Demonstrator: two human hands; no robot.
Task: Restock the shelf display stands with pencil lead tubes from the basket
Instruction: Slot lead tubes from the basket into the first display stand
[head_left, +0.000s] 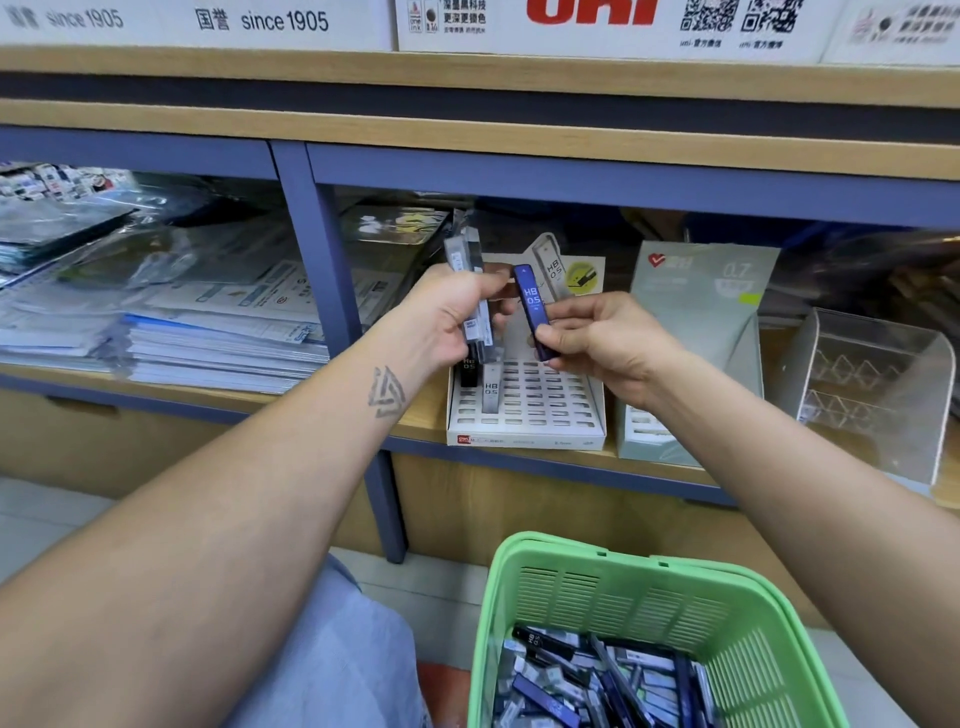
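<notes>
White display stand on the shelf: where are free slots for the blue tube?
The white display stand has two tubes at its left edge. The slot rows right of them, up to its right wall, look empty. Behind it, both hands and the backing card crowd the space.

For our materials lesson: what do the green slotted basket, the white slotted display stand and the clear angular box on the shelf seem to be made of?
Green slotted basket: moulded plastic, matte, judging by its uniform colour and cut vent slots.
White slotted display stand: probably printed cardboard, with flat folded edges and a printed front strip.
Clear angular box: likely acrylic; it is see-through with glossy, bright edges.
</notes>
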